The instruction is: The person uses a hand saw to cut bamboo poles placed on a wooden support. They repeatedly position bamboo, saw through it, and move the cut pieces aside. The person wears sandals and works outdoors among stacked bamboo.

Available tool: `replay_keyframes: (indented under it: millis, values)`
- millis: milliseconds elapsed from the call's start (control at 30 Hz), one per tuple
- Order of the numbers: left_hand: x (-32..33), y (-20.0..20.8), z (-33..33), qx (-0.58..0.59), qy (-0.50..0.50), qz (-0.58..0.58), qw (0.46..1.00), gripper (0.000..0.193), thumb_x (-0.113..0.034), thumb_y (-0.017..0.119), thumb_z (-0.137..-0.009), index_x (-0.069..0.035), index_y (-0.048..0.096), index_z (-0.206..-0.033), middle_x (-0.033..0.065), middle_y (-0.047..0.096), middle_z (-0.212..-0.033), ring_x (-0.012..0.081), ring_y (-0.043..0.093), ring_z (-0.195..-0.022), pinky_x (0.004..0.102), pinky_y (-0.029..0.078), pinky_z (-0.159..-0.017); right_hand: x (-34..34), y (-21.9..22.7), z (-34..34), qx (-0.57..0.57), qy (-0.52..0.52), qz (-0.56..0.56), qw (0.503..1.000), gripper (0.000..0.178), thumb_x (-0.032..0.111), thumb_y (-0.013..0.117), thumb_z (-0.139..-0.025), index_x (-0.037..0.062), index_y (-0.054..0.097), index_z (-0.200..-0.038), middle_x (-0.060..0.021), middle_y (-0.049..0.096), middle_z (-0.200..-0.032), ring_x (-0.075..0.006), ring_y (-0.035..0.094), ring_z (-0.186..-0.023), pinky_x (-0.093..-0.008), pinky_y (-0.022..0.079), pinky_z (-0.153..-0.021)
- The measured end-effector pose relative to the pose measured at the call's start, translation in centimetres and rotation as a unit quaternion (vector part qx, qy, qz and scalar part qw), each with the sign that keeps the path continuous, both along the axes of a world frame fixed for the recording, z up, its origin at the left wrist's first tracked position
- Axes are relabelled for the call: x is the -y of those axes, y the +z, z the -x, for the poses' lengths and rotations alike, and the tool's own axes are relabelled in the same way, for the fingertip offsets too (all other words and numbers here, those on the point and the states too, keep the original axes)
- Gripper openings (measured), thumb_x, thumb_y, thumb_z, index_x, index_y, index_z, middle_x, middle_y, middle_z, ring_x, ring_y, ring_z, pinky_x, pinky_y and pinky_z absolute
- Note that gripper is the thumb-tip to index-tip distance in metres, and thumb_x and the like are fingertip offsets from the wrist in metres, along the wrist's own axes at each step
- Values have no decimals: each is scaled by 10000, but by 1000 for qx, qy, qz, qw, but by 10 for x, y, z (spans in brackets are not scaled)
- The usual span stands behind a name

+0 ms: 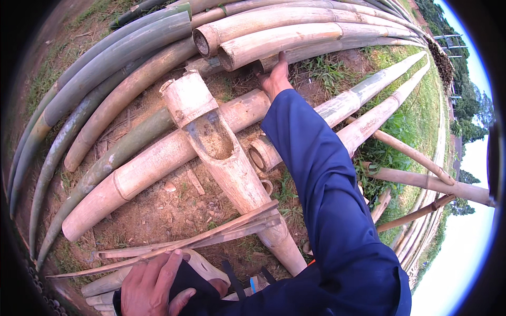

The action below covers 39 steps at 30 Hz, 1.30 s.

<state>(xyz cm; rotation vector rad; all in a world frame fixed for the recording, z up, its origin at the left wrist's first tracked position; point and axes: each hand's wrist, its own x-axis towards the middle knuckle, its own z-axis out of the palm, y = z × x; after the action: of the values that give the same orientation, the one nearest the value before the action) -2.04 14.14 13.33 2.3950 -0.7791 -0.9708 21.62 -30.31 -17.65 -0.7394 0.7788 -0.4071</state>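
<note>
My right hand (275,79) reaches forward to the stacked poles. It cups the lower side of a bamboo pole (316,51) near its cut end, thumb up along the side; some fingers are partly hidden. At the lower left, my left hand (150,282) lies with fingers stretched on dark cloth, holding nothing. Its fingertips are close to a long split bamboo strip (211,231). Between my hands a thick bamboo piece (237,174) with a scooped-out notch (213,138) lies across another bamboo pole (153,166). Sawdust sits in the notch.
More pale bamboo poles (284,23) are stacked at the back, with greenish ones (121,60) curving along the left. On the right, two poles (363,95) extend over grass, beside a frame of crossed poles (427,181). Wood chips and sawdust litter the ground (163,210).
</note>
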Motion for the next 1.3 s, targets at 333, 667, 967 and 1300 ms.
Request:
replay_keyframes:
  millis: [333, 667, 967, 1300]
  values:
    - [-4, -5, 11, 61, -2, -3, 998, 758, -300, 817, -789, -44, 523, -1439, 199, 655, -1162, 406, 627, -1023, 466, 489, -921, -4, 69, 54, -126, -131, 4, 983, 600, 429, 712, -895, 94, 482, -1336, -150, 575, -1199, -313, 612, -977, -500, 503, -737]
    - [-22, -18, 21, 85, 2, 33, 996, 684, -263, 796, -828, -55, 530, -1423, 208, 668, -1137, 413, 640, -974, 482, 519, -868, 37, 170, 213, 77, -40, -31, 996, 309, 206, 699, -847, 62, 536, -1066, -128, 619, -916, -276, 667, -831, -454, 623, -807]
    - [-13, -6, 33, 131, 25, 116, 984, 632, -257, 803, -845, -55, 564, -1394, 163, 698, -1111, 299, 682, -883, 421, 548, -829, 23, 230, 301, 138, -64, -20, 988, 297, 216, 745, -892, 89, 564, -1091, -85, 632, -889, -226, 675, -802, -401, 613, -734]
    - [62, 9, 9, 67, 67, 173, 980, 720, -505, 764, -887, 57, 612, -1311, 282, 700, -1155, 381, 684, -1118, 449, 528, -980, -296, 186, 338, 60, -40, -77, 994, 380, 176, 738, -925, 26, 572, -1233, -78, 676, -1032, -199, 682, -957, -359, 563, -868]
